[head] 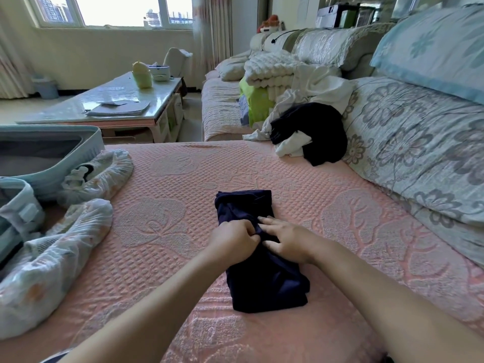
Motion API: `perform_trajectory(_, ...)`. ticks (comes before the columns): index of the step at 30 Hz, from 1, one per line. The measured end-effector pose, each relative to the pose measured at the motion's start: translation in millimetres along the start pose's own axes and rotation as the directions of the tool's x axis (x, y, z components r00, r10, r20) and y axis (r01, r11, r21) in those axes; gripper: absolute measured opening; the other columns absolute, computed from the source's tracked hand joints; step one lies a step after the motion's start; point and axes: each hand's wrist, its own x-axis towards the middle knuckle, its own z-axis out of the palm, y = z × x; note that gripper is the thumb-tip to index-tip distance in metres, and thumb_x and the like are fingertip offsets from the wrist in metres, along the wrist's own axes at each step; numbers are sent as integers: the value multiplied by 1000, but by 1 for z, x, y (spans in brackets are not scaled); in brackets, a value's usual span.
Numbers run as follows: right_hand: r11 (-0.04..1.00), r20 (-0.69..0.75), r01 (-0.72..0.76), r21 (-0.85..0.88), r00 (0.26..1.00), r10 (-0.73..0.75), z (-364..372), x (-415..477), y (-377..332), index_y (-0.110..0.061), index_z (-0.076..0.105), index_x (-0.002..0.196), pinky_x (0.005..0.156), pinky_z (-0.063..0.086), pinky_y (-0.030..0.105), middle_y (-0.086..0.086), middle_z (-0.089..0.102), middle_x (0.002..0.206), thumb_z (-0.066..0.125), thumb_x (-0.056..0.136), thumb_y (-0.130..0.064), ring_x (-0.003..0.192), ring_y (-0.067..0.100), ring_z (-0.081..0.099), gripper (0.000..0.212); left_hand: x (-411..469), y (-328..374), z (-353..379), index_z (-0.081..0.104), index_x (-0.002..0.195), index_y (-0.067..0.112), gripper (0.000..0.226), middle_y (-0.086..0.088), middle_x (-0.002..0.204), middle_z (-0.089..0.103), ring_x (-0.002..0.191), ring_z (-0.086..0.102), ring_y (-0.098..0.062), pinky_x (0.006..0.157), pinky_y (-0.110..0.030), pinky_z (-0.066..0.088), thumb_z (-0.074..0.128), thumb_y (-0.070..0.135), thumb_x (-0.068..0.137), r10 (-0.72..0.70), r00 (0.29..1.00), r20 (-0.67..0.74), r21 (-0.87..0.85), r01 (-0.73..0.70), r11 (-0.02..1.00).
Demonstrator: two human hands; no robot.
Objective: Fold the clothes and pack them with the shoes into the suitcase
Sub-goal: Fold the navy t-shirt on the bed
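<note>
A dark navy garment (pixel 264 281) lies folded into a narrow strip on the pink sofa cover (pixel 170 205), in the middle of the view. My left hand (pixel 234 241) pinches a fold at the strip's middle. My right hand (pixel 286 239) lies on the cloth beside it, fingers fairly straight and pressing down. An open light-blue suitcase (pixel 49 150) sits at the left edge. Two shoes in white floral covers (pixel 102 174) (pixel 55 260) lie next to it. A heap of white and dark clothes (pixel 309 132) rests further back on the sofa.
Patterned back cushions (pixel 419 142) line the right side. Folded blankets (pixel 272 69) and a green bag (pixel 256 100) sit behind the clothes heap. A glass-topped coffee table (pixel 117 100) with papers and cups stands beyond the suitcase.
</note>
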Motion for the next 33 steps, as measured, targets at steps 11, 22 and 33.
perform_trajectory(11, 979, -6, 69, -193, 997, -72, -4, -15, -18, -44, 24, 155, 125, 4, 40, -4, 1, 169, 45, 103, -28, 155, 14, -1, 59, -30, 2, -8, 63, 87, 23, 30, 11, 81, 60, 72, 55, -6, 67, -18, 42, 53, -5, 81, -75, 883, -464, -589, -244, 771)
perform_trajectory(22, 996, 51, 68, -53, 997, -65, -10, -51, -30, -23, 22, 160, 123, -1, 28, -8, 5, 168, 43, 105, -31, 153, 5, -2, 60, -33, -28, -7, 19, 158, 28, 55, 8, 166, 5, 152, -7, -10, 124, -34, 0, 31, 35, 104, 270, 960, 76, 206, -281, 937)
perform_trajectory(33, 958, 212, 166, -233, 970, -116, 6, -92, -38, -26, -3, 161, 126, 2, 31, -4, -16, 167, 65, 82, -24, 153, 8, -12, 104, -88, -31, -4, -5, 158, 16, 118, 0, 165, -10, 152, -13, -17, 125, -35, 1, 66, 62, 76, 447, 830, 334, 309, -545, 780)
